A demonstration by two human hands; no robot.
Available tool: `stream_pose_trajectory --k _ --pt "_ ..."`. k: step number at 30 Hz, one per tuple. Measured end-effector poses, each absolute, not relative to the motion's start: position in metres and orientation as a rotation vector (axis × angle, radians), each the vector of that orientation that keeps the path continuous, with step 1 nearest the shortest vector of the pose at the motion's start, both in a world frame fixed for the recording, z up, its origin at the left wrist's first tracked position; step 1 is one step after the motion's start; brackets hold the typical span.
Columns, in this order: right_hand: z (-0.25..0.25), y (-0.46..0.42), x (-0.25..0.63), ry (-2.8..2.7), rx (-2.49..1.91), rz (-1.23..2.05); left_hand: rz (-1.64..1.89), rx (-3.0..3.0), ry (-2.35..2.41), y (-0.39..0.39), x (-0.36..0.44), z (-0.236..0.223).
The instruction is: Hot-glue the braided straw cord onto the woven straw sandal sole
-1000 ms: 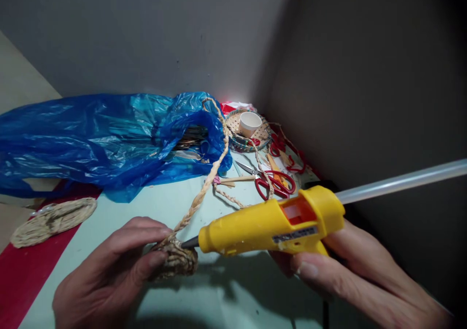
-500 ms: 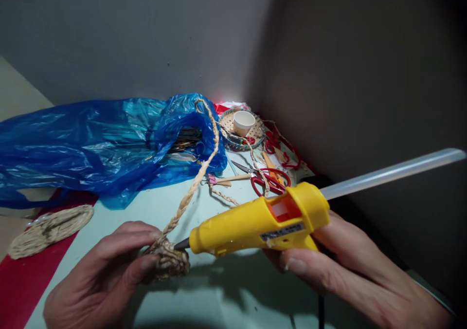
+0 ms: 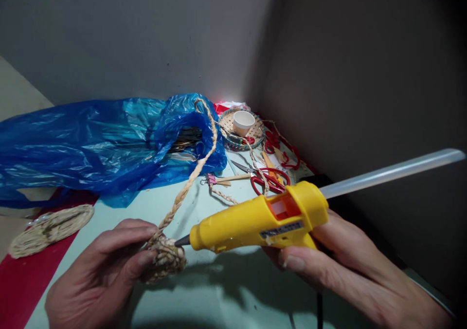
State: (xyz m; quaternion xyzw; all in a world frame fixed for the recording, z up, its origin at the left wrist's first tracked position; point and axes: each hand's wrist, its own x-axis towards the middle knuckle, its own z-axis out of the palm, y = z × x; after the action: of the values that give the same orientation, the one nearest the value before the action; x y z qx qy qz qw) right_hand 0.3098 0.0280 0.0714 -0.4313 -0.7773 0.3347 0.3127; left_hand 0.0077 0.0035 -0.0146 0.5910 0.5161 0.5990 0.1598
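My left hand (image 3: 98, 275) pinches a small coiled piece of braided straw (image 3: 166, 261) just above the pale green table (image 3: 226, 295). A braided straw rope (image 3: 193, 173) runs from that coil up into the blue plastic bag (image 3: 91, 144). My right hand (image 3: 343, 265) grips a yellow hot glue gun (image 3: 255, 219) with a clear glue stick (image 3: 390, 173) sticking out of its back. The gun's dark nozzle (image 3: 181, 241) touches the top right of the coil.
A flat oval straw mat (image 3: 49, 229) lies at the left on a red sheet (image 3: 22, 280). Red-handled scissors (image 3: 268, 178), a pink clip and a small woven basket (image 3: 251, 137) with a white cup (image 3: 243, 122) sit in the far corner. Grey walls close in behind and at the right.
The view shifted slightly right over the second. My left hand and the coil moved a little left and down, and the glue gun followed, its nozzle staying at the coil.
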Motion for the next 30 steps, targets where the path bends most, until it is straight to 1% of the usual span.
stream_pose_trajectory --k 3,6,14,19,22,27,30 --pt "0.071 0.028 0.31 -2.051 -1.052 0.942 1.722 1.695 1.502 0.002 0.009 -0.013" --pt "0.071 0.028 0.31 -2.037 -1.06 0.959 1.71 1.7 1.513 0.002 0.009 -0.012" --pt "0.069 0.028 0.31 -2.039 -1.023 0.963 1.724 1.61 1.554 -0.001 0.012 -0.013" --pt "0.072 0.029 0.308 -2.066 -1.037 0.969 1.735 1.452 1.6 -0.002 0.018 -0.011" --pt "0.07 0.03 0.306 -2.045 -0.991 0.936 1.731 1.507 1.551 -0.002 0.018 -0.011" --pt "0.065 0.027 0.307 -2.035 -0.917 0.898 1.701 1.219 1.627 -0.007 0.031 -0.002" --pt "0.063 0.028 0.309 -2.045 -0.896 0.871 1.694 1.169 1.645 -0.009 0.039 0.003"
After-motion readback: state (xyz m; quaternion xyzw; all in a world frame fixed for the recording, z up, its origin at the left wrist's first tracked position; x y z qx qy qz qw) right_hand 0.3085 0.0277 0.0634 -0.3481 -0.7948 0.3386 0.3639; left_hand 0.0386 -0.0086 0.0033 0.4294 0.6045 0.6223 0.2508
